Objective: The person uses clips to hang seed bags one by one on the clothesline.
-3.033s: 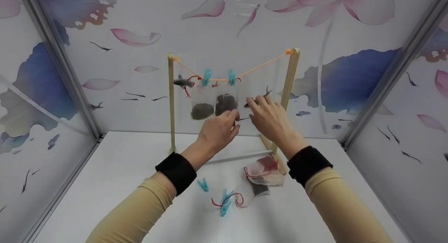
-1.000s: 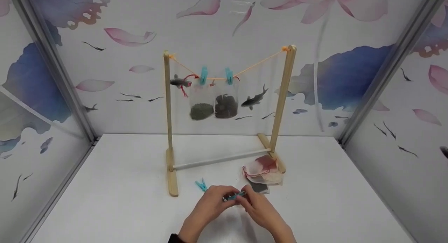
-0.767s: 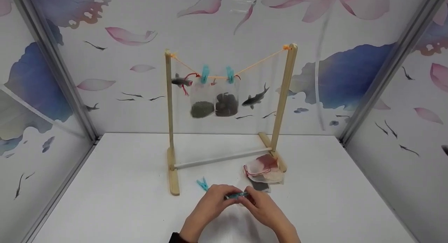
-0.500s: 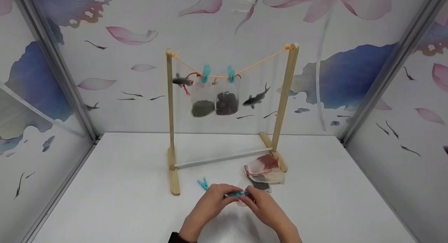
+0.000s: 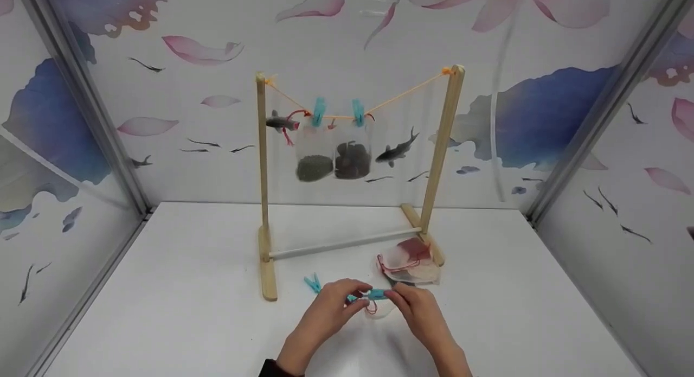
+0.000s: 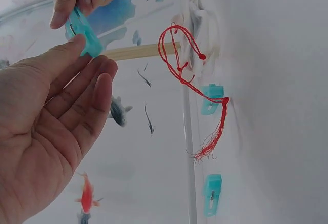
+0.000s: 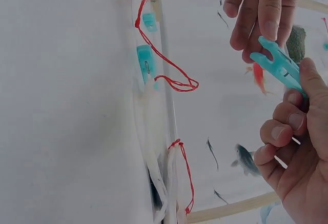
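My right hand (image 5: 425,312) pinches a light-blue clothespin (image 5: 377,294) between thumb and fingers, above the table. Just left of it, my left hand (image 5: 328,306) has parted, fairly straight fingers around the clothespin's other end; whether they touch it is hard to tell. In the right wrist view the clothespin's (image 7: 279,65) two spread ends point at the left fingertips. Below the hands lies a pale drawstring bag (image 5: 385,311) with a red cord (image 6: 174,55), partly hidden. Another blue clothespin (image 7: 146,60) lies by that bag, and a further clothespin (image 5: 313,283) lies left of the hands.
A wooden stand (image 5: 264,165) carries an orange line (image 5: 409,89). Two clothespins hold a bag of green contents (image 5: 314,168) and a bag of dark contents (image 5: 352,160) on it. More drawstring bags (image 5: 409,260) lie by the stand's right foot. Printed walls surround the white table (image 5: 179,312).
Both hands came down from the hanging bags to the table, and a clothespin was picked up. Since half a second ago, the right hand has shifted it slightly right and the left fingers have parted.
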The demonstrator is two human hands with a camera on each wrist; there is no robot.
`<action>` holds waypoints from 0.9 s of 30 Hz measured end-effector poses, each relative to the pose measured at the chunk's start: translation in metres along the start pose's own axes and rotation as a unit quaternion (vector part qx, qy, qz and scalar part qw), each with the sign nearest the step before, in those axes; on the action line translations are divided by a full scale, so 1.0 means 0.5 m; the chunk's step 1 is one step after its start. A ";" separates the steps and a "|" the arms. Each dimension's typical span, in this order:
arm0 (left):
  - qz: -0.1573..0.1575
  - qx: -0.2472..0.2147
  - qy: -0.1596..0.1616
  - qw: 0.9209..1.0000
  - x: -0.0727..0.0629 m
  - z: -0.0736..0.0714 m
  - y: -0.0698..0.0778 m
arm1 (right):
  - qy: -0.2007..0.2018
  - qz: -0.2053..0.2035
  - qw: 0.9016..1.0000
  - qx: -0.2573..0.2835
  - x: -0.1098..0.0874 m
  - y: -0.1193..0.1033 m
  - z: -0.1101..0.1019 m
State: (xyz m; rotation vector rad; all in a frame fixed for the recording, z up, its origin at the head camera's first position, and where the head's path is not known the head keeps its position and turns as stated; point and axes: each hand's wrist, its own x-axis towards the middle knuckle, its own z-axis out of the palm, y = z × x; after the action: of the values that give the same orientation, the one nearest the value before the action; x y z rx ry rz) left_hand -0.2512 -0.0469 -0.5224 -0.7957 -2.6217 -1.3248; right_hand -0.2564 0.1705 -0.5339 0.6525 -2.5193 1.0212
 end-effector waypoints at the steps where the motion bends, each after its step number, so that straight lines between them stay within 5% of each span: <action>1: 0.001 0.004 0.008 1.000 -0.001 0.001 -0.001 | 0.011 0.010 1.000 -0.003 -0.001 0.003 -0.003; 8: -0.005 0.096 0.048 0.994 -0.004 0.022 -0.003 | 0.085 0.033 0.995 -0.033 -0.003 0.029 -0.019; 15: 0.003 0.228 -0.034 0.973 0.001 0.062 -0.003 | 0.117 0.030 0.992 -0.035 -0.003 0.044 -0.022; 18: -0.008 0.280 -0.070 0.957 0.014 0.085 -0.007 | 0.122 0.032 0.991 -0.033 -0.005 0.047 -0.023; 22: 0.004 0.366 -0.078 0.927 0.039 0.112 -0.019 | 0.109 0.050 0.993 -0.007 -0.007 0.050 -0.028; 27: 0.054 0.467 -0.079 0.879 0.063 0.131 -0.029 | 0.070 0.077 0.994 0.021 -0.009 0.052 -0.034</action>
State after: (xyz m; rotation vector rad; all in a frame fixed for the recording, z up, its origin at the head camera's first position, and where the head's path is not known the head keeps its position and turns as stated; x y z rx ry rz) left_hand -0.2760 0.0097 -0.5635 -0.8393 -2.7724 0.1253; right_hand -0.2641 0.2004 -0.5390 0.3874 -2.4614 1.1340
